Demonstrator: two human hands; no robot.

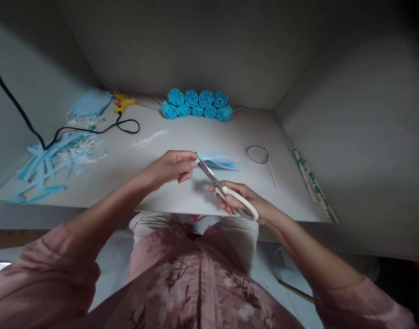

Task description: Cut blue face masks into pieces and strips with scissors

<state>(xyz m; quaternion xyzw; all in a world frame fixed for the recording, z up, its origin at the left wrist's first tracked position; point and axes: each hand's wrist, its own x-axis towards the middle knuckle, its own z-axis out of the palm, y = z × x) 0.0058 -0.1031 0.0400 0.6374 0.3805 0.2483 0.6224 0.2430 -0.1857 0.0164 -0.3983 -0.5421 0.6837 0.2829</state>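
Observation:
My right hand (242, 198) is closed around the white handles of a pair of scissors (226, 189). The blades point up and left, with their tips at the fingertips of my left hand (175, 167). Left thumb and forefinger pinch one end of a layered light-blue face mask piece (219, 161), whose thin folds fan out to the right behind the blades. The pinched end is largely hidden by my fingers, so whether the blades are cutting it cannot be told.
Rolled blue flowers (197, 104) stand stacked at the back. Leftward lie blue masks (91, 103), a yellow glue gun (124, 103) with a black cord (103, 131), and cut strips (51, 160). White ear loops (150, 137), a wire ring (257, 154), a stick (272, 171) and wrapped sticks (314, 183) lie about.

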